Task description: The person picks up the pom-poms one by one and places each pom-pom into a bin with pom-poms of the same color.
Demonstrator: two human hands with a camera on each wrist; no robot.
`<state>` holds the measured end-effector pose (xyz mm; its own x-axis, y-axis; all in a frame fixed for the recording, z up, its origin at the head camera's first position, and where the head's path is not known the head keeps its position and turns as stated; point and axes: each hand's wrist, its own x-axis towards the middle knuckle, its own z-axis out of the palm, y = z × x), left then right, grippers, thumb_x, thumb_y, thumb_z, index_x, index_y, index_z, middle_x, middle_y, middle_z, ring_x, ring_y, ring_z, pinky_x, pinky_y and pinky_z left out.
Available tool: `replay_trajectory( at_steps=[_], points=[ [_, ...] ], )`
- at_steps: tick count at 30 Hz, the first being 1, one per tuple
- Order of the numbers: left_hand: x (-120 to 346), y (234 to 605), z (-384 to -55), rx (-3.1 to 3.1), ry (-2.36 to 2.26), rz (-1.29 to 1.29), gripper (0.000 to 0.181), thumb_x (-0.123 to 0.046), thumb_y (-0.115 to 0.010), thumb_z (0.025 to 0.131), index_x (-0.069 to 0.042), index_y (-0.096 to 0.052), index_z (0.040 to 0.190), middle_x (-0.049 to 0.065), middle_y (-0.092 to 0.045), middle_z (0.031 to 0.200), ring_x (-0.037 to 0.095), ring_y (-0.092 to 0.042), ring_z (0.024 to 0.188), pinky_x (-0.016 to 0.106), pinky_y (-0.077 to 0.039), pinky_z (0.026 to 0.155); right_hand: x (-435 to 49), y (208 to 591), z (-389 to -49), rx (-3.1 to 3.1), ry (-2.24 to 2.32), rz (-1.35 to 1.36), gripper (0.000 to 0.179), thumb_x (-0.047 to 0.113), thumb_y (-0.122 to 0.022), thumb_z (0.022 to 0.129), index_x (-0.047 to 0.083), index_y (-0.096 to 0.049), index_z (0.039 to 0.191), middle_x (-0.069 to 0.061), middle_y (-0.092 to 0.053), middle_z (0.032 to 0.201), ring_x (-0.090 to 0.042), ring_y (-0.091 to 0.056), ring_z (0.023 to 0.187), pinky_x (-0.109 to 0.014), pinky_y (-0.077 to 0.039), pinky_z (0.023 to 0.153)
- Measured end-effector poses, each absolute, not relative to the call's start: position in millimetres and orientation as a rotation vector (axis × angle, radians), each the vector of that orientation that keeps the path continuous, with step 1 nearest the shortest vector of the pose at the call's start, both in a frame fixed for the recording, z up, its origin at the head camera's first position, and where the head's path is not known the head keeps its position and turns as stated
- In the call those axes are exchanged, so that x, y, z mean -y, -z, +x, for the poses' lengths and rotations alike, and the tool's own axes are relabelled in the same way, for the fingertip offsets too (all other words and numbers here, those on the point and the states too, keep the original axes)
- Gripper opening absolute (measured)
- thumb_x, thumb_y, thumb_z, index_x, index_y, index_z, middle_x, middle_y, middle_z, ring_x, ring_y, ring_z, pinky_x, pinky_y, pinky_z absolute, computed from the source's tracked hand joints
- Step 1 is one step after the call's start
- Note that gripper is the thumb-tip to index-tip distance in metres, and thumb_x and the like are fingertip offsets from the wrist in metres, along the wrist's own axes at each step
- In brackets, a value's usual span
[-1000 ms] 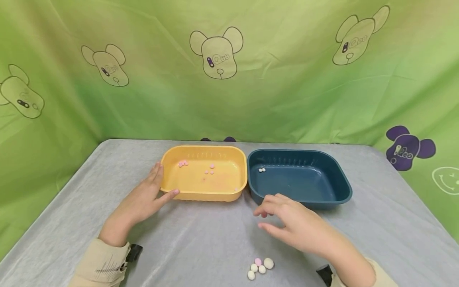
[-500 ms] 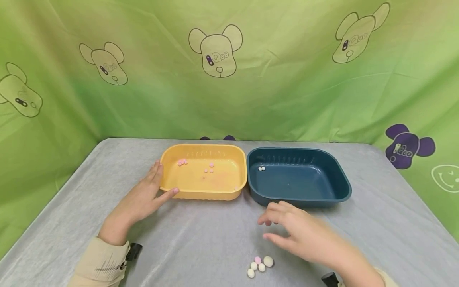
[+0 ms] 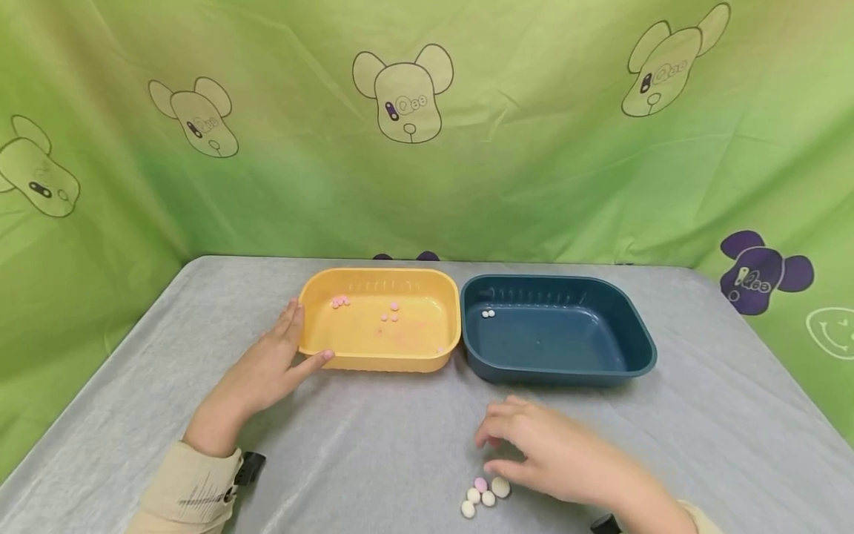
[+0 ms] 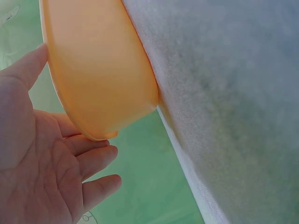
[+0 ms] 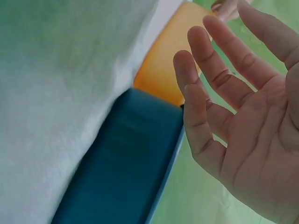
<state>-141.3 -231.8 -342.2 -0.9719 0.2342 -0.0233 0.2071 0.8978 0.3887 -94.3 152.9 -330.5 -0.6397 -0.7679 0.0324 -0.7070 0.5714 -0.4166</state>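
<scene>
My left hand [image 3: 267, 371] rests against the left end of a yellow tray [image 3: 380, 363], thumb on its front rim and the other fingers along the side. In the left wrist view those fingers [image 4: 96, 161] lie loosely extended under the rim. My right hand [image 3: 543, 449], fingers loosely bent and holding nothing, hovers just in front of a dark blue tray [image 3: 554, 374]. Right by its thumb lies a small cluster of balls: a pink ball [image 3: 480, 484], a larger cream ball [image 3: 500, 487] and several small white balls [image 3: 468, 509].
Several small pink balls [image 3: 394, 317] lie in the yellow tray, and two small white balls [image 3: 488, 314] sit at the blue tray's left end. The trays stand side by side on a grey cloth-covered table [image 3: 373, 445]. A green printed curtain [image 3: 300, 185] hangs behind.
My right hand has drawn back from the blue tray's front rim toward the cluster of balls. My left hand stays at the yellow tray.
</scene>
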Motion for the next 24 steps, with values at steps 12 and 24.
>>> replay_trajectory(
  at_steps=[12, 24],
  points=[
    [231.0, 341.4, -142.1, -2.998, -0.593, 0.350, 0.096, -0.059, -0.045, 0.100, 0.014, -0.012, 0.153, 0.029, -0.005, 0.163, 0.045, -0.014, 0.151, 0.061, -0.021, 0.121, -147.7, 334.1, -89.4, -2.576, 0.575, -1.181, 0.011, 0.034, -0.075, 0.087, 0.030, -0.070, 0.096, 0.022, -0.058, 0.094, 0.002, -0.052, 0.092, -0.023, -0.051, 0.076],
    [231.3, 341.8, -140.8, -2.984, -0.601, 0.350, 0.097, -0.061, -0.044, 0.100, 0.013, -0.010, 0.153, 0.028, -0.003, 0.164, 0.045, -0.013, 0.151, 0.061, -0.021, 0.120, -145.2, 339.6, -89.6, -2.402, 0.541, -1.166, 0.016, 0.025, -0.076, 0.085, 0.034, -0.072, 0.098, 0.025, -0.051, 0.088, 0.005, -0.043, 0.086, -0.015, -0.044, 0.076]
  ],
)
